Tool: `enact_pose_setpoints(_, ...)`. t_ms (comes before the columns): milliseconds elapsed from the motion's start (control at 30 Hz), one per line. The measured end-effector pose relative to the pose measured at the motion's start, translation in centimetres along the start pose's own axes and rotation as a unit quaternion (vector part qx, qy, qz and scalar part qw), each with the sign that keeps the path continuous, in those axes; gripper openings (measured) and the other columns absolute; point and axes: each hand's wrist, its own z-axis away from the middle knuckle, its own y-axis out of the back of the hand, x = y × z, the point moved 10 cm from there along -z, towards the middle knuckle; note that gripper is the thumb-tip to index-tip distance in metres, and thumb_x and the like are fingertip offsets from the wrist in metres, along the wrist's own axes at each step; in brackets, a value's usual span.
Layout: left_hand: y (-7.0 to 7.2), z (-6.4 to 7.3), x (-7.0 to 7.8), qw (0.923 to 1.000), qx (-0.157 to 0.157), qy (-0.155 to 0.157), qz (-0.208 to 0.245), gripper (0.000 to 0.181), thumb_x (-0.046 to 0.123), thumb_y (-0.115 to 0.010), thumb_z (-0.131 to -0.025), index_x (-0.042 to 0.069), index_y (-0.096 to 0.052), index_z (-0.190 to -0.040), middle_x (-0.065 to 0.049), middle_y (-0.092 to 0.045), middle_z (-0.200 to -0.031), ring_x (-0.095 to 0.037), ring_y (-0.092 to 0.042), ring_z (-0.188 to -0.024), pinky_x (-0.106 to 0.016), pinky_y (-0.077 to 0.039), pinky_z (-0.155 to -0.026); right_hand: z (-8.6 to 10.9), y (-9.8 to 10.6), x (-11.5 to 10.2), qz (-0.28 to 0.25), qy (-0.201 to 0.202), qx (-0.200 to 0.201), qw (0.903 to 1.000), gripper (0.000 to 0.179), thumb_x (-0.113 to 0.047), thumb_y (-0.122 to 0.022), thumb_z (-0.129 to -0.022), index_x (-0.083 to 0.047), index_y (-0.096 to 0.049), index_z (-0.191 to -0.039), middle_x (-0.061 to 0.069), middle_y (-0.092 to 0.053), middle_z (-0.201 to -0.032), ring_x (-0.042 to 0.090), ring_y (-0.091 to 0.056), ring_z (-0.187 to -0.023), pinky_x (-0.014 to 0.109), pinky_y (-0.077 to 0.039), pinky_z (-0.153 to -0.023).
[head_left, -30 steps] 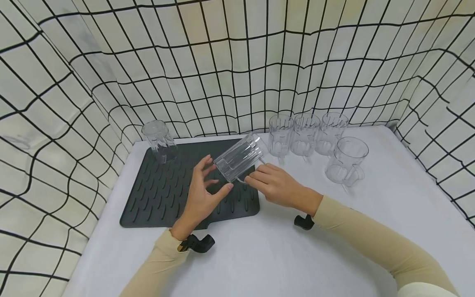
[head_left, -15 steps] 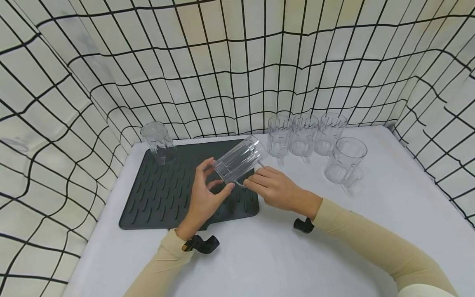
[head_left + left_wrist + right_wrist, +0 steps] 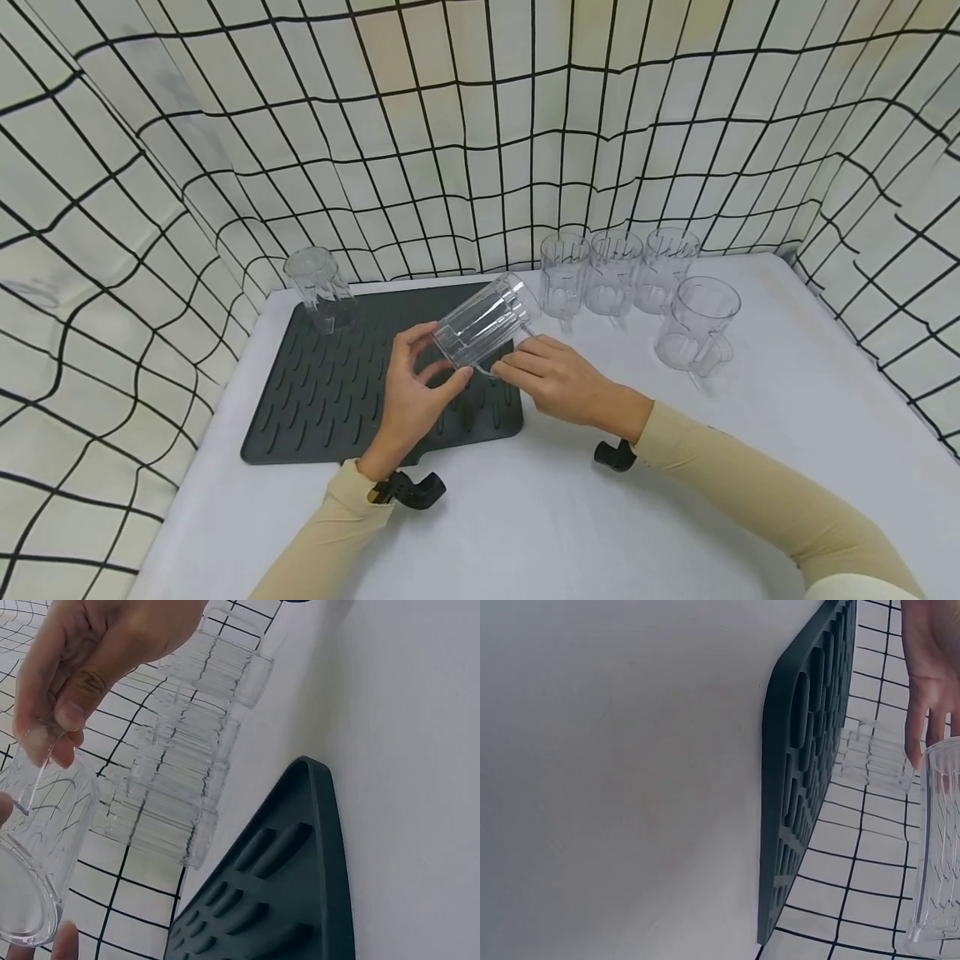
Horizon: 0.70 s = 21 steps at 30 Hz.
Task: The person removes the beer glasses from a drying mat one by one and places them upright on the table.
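Note:
A clear beer mug [image 3: 483,321] is held tilted above the right part of a dark ridged drying mat [image 3: 330,392]. My right hand [image 3: 558,379] grips its handle; the right wrist view also shows the mug [image 3: 939,862] at its right edge. My left hand [image 3: 416,392] holds the lower left end between thumb and fingers. In the left wrist view the right hand [image 3: 112,652] curls round the handle, and the mug's round end [image 3: 26,900] lies near the left fingers [image 3: 66,943]. Another clear mug [image 3: 322,292] stands on the mat's far left corner.
Three clear mugs [image 3: 564,279] stand in a row at the back right of the white table [image 3: 570,517]. A single mug [image 3: 697,325] stands in front of them, handle toward the near right. A black grid net [image 3: 480,150] over pale walls surrounds the table.
My left hand has moved slightly right and its fingers have closed onto the end of the mug. The right hand and mug have hardly moved.

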Motion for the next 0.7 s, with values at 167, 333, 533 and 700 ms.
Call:
enact_pose_setpoints(167, 0.2, 0.0, 0.2, 0.9998, 0.014, -0.010, 0.013, 0.076, -0.010, -0.078, -0.082, -0.002, -0.036, -0.145, -0.022, -0.039, -0.148, -0.029, -0.050, -0.135, -0.013, -0.054, -0.100, -0.2, 0.6, 0.2, -0.017, -0.002, 0.012, 0.9998, 0.038, 0.003, -0.082, -0.082, -0.009, -0.075, -0.117, 0.000, -0.079, -0.108, 0.019, -0.068, -0.102, 0.029, -0.059, -0.093)
enact_pose_setpoints(333, 0.4, -0.2, 0.2, 0.9997, 0.021, -0.014, 0.003, 0.074, -0.009, -0.078, -0.082, -0.002, -0.037, -0.144, -0.021, -0.040, -0.147, -0.024, -0.051, -0.131, -0.013, -0.055, -0.099, -0.5, 1.8, 0.9, -0.041, -0.024, 0.033, 0.9983, 0.039, -0.002, -0.086, -0.079, -0.014, -0.076, -0.115, 0.001, -0.077, -0.111, 0.021, -0.068, -0.107, 0.032, -0.059, -0.096)
enact_pose_setpoints(533, 0.8, -0.6, 0.8, 0.9992, 0.029, -0.026, -0.005, 0.075, -0.009, -0.079, -0.081, -0.002, -0.038, -0.143, -0.022, -0.041, -0.145, -0.022, -0.051, -0.130, -0.015, -0.055, -0.099, -0.5, 3.1, 1.6, -0.053, -0.041, 0.056, 0.9961, 0.041, -0.009, -0.088, -0.080, -0.014, -0.075, -0.118, 0.003, -0.076, -0.112, 0.022, -0.067, -0.107, 0.034, -0.058, -0.093)
enact_pose_setpoints(700, 1.2, -0.8, 1.5, 0.9985, 0.038, -0.038, -0.005, 0.077, -0.011, -0.079, -0.078, -0.005, -0.038, -0.142, -0.023, -0.041, -0.145, -0.012, -0.050, -0.129, -0.013, -0.055, -0.099, -0.1, 4.0, 2.6, -0.080, -0.075, 0.068, 0.9916, 0.057, -0.014, -0.090, -0.079, -0.012, -0.067, -0.131, 0.010, -0.070, -0.121, 0.026, -0.065, -0.109, 0.038, -0.058, -0.092)
